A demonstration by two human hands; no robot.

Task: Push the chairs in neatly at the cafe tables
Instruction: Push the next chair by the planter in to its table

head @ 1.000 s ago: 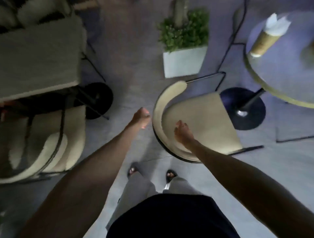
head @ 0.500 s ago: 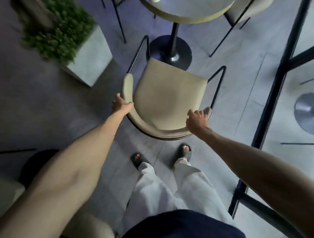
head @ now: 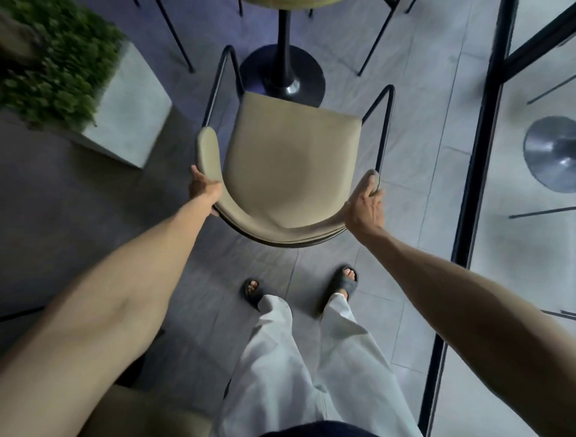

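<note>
A beige chair (head: 290,165) with a curved backrest and thin black metal legs stands right in front of me, its seat facing the round cafe table (head: 285,2) at the top edge. The table's black pedestal base (head: 282,78) sits just beyond the seat's front edge. My left hand (head: 204,187) grips the left end of the backrest. My right hand (head: 364,202) grips the right end, fingers wrapped over the rim. My sandalled feet stand behind the chair.
A grey concrete planter (head: 131,106) with green foliage stands close on the left. A black-framed glass partition (head: 480,156) runs along the right. Thin black legs of other chairs (head: 378,34) flank the table base. Another beige seat (head: 149,415) lies at the bottom left.
I have turned to stand squarely behind the chair. Both hands have closed on the two ends of the backrest, and the seat now sits closer to the table's base.
</note>
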